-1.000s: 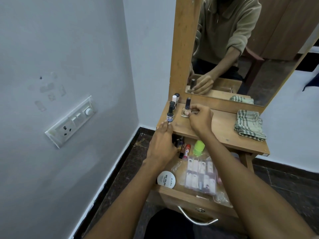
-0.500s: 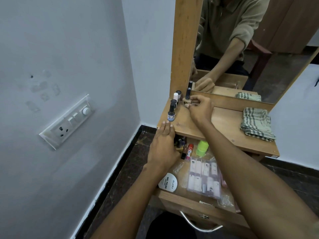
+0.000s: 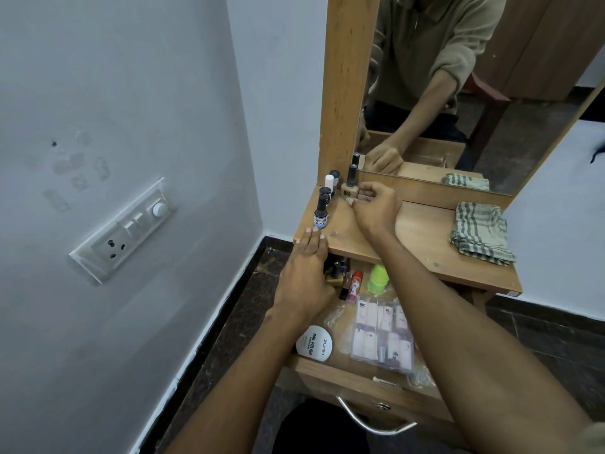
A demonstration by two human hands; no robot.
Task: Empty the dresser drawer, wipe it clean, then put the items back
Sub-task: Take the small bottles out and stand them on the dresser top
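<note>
dresser drawer [image 3: 366, 375] open, cluttered; left hand [image 3: 306, 276] flat on dresser top [image 3: 422, 237], right hand [image 3: 373, 208] loosely curled beside beige bottle [image 3: 349, 190].

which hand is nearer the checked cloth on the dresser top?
Right. The right hand is at the bottles, well left of the checked cloth; the left hand rests on the top's front-left edge, farther off.

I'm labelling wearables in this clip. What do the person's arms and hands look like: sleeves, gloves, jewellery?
Both forearms are bare, with no gloves, watch, bracelet or rings visible on the left hand or right hand. The mirror reflects an olive-green long-sleeved top with one sleeve pushed up above the forearm.
</note>
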